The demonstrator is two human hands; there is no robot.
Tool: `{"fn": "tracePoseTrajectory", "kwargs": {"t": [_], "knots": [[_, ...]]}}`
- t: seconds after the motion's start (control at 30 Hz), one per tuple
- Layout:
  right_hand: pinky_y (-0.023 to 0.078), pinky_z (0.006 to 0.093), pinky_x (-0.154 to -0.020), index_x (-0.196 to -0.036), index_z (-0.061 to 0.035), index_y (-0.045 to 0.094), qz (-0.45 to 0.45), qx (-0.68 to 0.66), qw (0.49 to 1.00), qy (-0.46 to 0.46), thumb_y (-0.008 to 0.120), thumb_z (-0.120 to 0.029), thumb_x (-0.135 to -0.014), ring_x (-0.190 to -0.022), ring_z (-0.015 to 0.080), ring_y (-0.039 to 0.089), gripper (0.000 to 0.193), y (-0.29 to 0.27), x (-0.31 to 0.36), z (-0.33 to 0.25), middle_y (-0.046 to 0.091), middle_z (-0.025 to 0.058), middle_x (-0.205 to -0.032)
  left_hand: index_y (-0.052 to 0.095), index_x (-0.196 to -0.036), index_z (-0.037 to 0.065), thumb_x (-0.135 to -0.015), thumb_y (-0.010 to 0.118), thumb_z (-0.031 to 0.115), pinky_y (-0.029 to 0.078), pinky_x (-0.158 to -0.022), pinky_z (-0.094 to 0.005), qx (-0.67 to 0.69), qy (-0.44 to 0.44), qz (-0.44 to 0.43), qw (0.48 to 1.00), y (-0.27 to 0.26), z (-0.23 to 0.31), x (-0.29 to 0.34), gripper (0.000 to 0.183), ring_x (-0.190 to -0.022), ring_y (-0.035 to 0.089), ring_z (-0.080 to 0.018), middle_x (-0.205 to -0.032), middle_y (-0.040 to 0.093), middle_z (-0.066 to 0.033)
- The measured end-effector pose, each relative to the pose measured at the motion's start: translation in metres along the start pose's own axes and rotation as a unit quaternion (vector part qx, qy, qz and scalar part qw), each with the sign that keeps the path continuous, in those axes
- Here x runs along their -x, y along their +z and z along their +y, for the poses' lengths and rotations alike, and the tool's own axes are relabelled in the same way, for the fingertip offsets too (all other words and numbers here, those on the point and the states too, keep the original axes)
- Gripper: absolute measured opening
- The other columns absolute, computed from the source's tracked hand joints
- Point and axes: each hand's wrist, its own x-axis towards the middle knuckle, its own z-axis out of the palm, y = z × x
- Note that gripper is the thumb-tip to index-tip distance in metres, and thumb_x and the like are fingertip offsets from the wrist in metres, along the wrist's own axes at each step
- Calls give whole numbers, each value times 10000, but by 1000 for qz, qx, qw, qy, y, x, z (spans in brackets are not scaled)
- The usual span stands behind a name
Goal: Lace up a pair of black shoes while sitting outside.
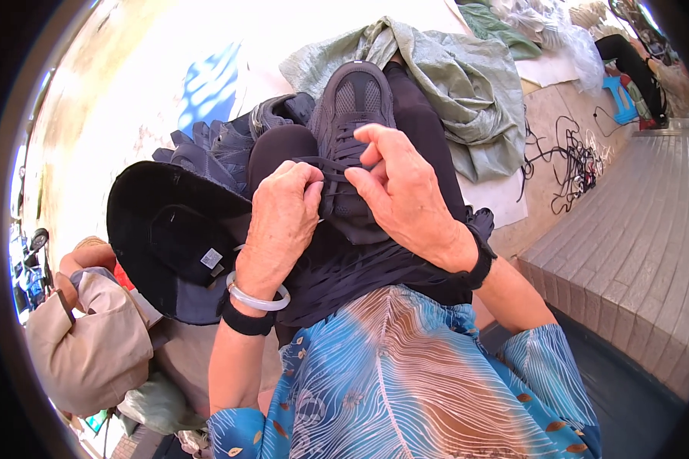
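Observation:
A dark grey sneaker (352, 99) rests on my lap, its toe pointing away from me and its flat black lace (325, 163) across the front. My left hand (279, 218) is closed at the shoe's left side, thumb and forefinger pinching the lace. On the other side my right hand (413, 195) hovers over the laced part. Its forefinger is bent and apart from the thumb, whose tip is beside the lace; I see nothing gripped between them. Black laces (337, 279) lie in a bundle across my lap, below the shoe.
Several dark shoes (214, 149) are piled beyond a black cap-like piece (172, 229) at my left. Grey-green cloth (467, 99) spreads ahead, and tangled black cords (570, 164) lie on the floor. A ribbed grey surface (628, 252) stands at right. Other people sit nearby, one in beige trousers (92, 344).

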Motion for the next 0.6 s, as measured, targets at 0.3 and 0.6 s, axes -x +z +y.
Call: {"fn": "tracePoseTrajectory", "kwargs": {"t": [0.3,0.6], "knots": [[552,424,-648,-965,0,533,-178,163,970,-35,593,-40,-848,-738,368,654,137,12,34,3,589,181,-853,665,-956,25,-720,779,89,464,-792,-395,-117,51,39,991,-11,16,15,270,-877,579,-303,-886,592,-120],[546,438,-639,-993,-12,531,-77,148,985,-43,588,-72,-876,-730,364,657,143,20,30,6,610,166,-866,625,-1058,-1,-791,704,61,509,-653,-386,-6,-52,46,998,8,18,22,285,-679,629,-286,-898,641,-160]]}}
